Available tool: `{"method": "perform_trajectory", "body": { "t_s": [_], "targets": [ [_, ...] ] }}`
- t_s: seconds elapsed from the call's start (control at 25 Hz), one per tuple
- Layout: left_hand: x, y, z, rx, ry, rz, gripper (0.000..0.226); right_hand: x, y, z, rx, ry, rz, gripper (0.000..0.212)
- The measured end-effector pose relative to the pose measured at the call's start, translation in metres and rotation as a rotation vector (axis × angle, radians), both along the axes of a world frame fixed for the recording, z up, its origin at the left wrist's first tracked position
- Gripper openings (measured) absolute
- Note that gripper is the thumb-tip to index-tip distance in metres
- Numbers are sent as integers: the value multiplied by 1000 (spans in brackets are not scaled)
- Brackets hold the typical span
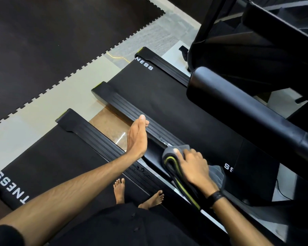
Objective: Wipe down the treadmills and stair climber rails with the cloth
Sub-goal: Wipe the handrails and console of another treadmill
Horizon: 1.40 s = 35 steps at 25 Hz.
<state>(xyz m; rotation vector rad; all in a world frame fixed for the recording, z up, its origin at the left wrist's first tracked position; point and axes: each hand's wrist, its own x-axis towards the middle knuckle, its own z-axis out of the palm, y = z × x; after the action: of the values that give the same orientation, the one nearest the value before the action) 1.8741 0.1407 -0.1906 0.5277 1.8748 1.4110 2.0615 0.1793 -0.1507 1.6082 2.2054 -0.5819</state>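
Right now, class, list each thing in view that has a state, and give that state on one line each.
Grey cloth: folded, pressed onto the treadmill side rail.
Right hand: on the cloth, fingers curled over it.
Left hand: open, fingers straight, holding nothing.
Treadmill side rail: being wiped at its near end.
Near treadmill belt: person standing barefoot on it.

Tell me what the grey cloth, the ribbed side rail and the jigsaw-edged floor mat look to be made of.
Grey cloth: soft fabric, likely microfibre; it folds thickly under the right hand.
Ribbed black side rail: matte moulded plastic, possibly coated metal; straight grooves, dull sheen.
Dark jigsaw-edged floor mat: rubber or foam tile; matte surface, interlocking teeth.
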Motion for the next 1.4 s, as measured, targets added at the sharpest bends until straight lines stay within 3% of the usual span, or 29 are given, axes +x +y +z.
{"method": "perform_trajectory", "body": {
  "t_s": [0.12, 0.24, 0.32, 0.48, 0.56, 0.64, 0.72, 0.8, 0.96, 1.12, 1.28, 1.4],
  "targets": [
    [-1, 0, 1, -8, 22, -29, 60, -56, -7, -2, 91, 158, 68, 68],
    [-2, -1, 0, -52, 84, -100, 51, -78, 34, -14, -224, 307, -78, 54],
    [-1, -1, -2, -81, 137, -160, 51, -56, 51, -23, -372, 334, -136, 41],
    [-2, -2, -3, -94, 160, -188, 51, 17, 45, -25, -399, 297, -219, 31],
    [0, -2, -1, -84, 161, -187, 51, 49, 31, -15, -353, 310, -227, 37],
    [0, -1, 2, -77, 157, -180, 51, 49, 13, -3, -162, 156, -74, 53],
    [-1, -2, 2, -65, 165, -185, 50, 17, -2, 4, 32, 84, 71, 71],
    [-2, -3, 3, -57, 169, -188, 49, -28, -5, 4, 78, 157, 107, 77],
    [-4, -2, 7, -86, 195, -209, 49, -72, 32, -15, -207, 326, -70, 50],
    [-4, -5, 7, -99, 214, -255, 48, -18, 47, -26, -384, 288, -240, 39],
    [-3, -4, 9, -53, 190, -234, 47, 36, 16, -2, -97, 11, -171, 50],
    [-2, -3, 10, -20, 194, -242, 45, 2, -14, 6, 232, -54, -49, 64]
  ]
}}
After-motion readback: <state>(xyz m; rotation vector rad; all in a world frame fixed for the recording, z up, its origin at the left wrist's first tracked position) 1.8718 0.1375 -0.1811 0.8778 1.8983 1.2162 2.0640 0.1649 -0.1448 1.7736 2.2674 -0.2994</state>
